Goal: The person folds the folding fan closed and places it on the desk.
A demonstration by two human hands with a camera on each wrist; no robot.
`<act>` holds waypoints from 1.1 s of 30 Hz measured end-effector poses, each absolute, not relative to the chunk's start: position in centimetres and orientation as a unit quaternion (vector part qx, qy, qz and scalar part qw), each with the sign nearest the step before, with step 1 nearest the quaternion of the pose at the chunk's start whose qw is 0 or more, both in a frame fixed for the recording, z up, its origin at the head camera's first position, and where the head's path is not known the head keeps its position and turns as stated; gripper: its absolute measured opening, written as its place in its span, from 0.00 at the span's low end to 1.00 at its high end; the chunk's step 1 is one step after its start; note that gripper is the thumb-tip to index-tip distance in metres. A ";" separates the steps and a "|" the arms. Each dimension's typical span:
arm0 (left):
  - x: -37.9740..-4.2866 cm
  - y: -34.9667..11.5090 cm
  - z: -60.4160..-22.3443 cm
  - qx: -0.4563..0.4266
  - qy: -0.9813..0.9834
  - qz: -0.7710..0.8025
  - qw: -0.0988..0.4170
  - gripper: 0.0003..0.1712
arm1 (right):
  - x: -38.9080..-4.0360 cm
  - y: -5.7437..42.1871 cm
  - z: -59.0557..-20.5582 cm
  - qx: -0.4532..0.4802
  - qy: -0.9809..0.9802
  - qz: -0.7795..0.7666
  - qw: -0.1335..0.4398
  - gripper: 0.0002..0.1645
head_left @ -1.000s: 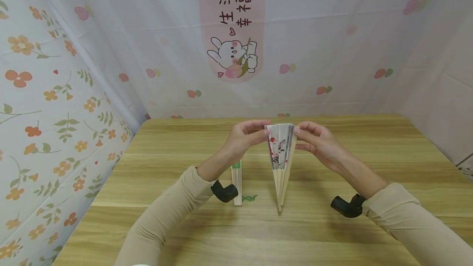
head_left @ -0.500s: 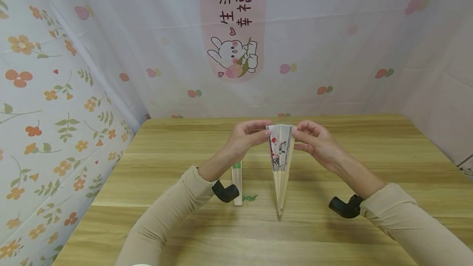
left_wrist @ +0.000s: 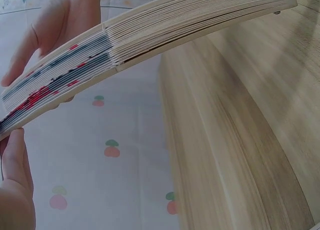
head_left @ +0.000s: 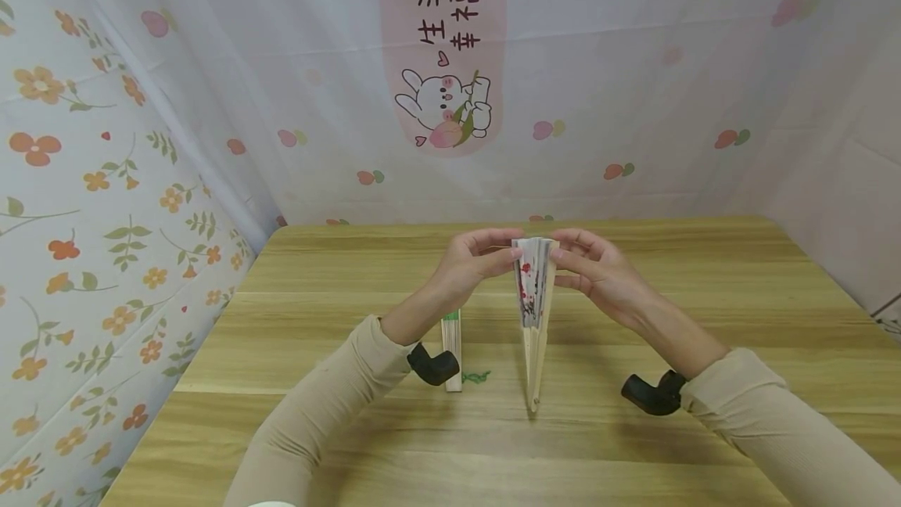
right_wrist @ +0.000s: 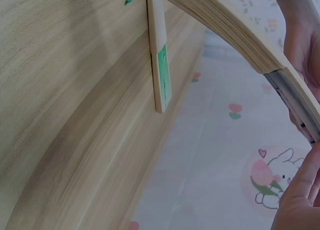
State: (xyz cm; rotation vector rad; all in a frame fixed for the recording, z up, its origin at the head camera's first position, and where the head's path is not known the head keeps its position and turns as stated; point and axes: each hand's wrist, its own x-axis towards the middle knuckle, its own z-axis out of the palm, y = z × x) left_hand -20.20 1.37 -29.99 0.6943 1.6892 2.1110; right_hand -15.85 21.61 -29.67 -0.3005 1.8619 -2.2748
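A folding fan (head_left: pixel 533 288) with red blossoms on pale paper and bare wooden ribs stands between both hands, narrow end down toward the table. My left hand (head_left: pixel 464 263) pinches its upper left edge between thumb and fingers. On the opposite edge, my right hand (head_left: pixel 597 271) holds the top in the same way. The fan is nearly folded, its pleats bunched close in the left wrist view, where the ribs (left_wrist: pixel 200 24) lie tightly stacked. Below the left forearm lies a second, folded fan (head_left: pixel 453 362) with green paper, also seen in the right wrist view (right_wrist: pixel 163 77).
A green tassel (head_left: pixel 476 376) lies beside the second fan on the wooden table (head_left: pixel 563 452). Black curved pieces (head_left: pixel 651 395) are worn at both wrists. Printed curtains (head_left: pixel 598 84) hang behind and to the left. A white rounded edge (head_left: pixel 271 504) shows at the bottom.
Both hands have drawn closer together, the right one moving left and the left slightly right. The blossom fan has narrowed between them. The green fan has stayed in place.
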 end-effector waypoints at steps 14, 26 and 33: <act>-20.3 1.5 -30.1 0.264 0.593 0.740 0.176 0.17 | -16.1 21.6 -29.6 -0.111 0.631 -0.757 0.124 0.13; -20.3 1.3 -30.1 0.267 0.600 0.734 0.174 0.17 | -16.0 21.5 -29.8 -0.105 0.631 -0.759 0.122 0.09; -20.2 1.2 -30.0 0.264 0.603 0.732 0.174 0.17 | -15.9 21.3 -29.8 -0.122 0.625 -0.761 0.124 0.08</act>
